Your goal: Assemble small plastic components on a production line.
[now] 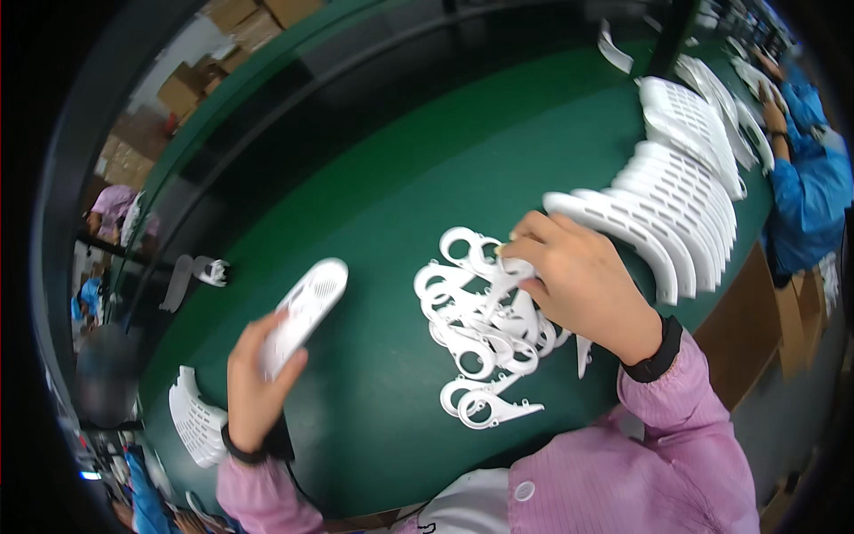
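Observation:
My left hand (258, 378) grips a long white plastic cover (307, 311) with rounded ends, tilted over the green table, a perforated round patch at its far end. To its right lies a heap of white ring-shaped plastic parts (471, 360), each a ring with a pointed arm. Over the heap's far right side, my right hand (578, 280) has its fingers closed on one of these parts (516, 270). The hand partly hides that part, so whether it is lifted off the heap I cannot tell.
A nested row of white slotted covers (676, 200) stands on the green table (374, 205) at the right. A smaller stack (196, 418) sits left of my left wrist. A cardboard box (743, 329) is beyond the right edge. A person in blue (809, 169) works at the far right.

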`<state>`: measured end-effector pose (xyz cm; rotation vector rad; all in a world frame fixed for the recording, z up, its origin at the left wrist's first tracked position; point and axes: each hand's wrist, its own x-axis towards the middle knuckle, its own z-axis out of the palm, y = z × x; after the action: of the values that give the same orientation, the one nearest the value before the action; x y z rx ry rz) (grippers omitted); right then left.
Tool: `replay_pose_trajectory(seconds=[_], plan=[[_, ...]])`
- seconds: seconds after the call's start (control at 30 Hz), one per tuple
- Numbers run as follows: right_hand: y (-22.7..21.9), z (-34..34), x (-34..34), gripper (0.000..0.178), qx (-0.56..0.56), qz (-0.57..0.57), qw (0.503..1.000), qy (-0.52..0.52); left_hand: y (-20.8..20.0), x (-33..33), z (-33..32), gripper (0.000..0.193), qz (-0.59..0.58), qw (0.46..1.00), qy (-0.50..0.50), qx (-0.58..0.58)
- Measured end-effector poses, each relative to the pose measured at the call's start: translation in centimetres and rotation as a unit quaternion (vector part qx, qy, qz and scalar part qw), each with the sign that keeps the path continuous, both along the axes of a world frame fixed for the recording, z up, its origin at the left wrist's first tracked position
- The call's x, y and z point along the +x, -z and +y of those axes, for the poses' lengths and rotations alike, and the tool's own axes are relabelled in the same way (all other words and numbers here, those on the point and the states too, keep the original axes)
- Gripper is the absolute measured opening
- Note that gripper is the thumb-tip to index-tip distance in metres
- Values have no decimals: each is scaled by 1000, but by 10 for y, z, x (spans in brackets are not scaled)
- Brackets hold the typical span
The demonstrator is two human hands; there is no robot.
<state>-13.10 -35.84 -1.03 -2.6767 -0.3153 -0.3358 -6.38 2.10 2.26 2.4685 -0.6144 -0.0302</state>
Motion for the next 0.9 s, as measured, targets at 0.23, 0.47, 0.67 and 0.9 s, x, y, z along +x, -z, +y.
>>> replay_pose_trajectory(seconds=[0.23, 0.47, 0.67, 0.9], plan=[[2, 6, 12, 43, 50, 36, 998, -29, -1, 118, -41, 63, -204, 971, -35, -118], [-16, -17, 1, 23, 56, 48, 997, -22, 31, 18, -105, 42, -58, 962, 129, -235], [-38, 11, -5, 22, 39, -132, 963, -231, 47, -62, -119, 52, -77, 953, 190, -221], [-31, 35, -16, 22, 60, -87, 971, -217, 56, -80, -123, 26, -19, 973, 143, -181]])
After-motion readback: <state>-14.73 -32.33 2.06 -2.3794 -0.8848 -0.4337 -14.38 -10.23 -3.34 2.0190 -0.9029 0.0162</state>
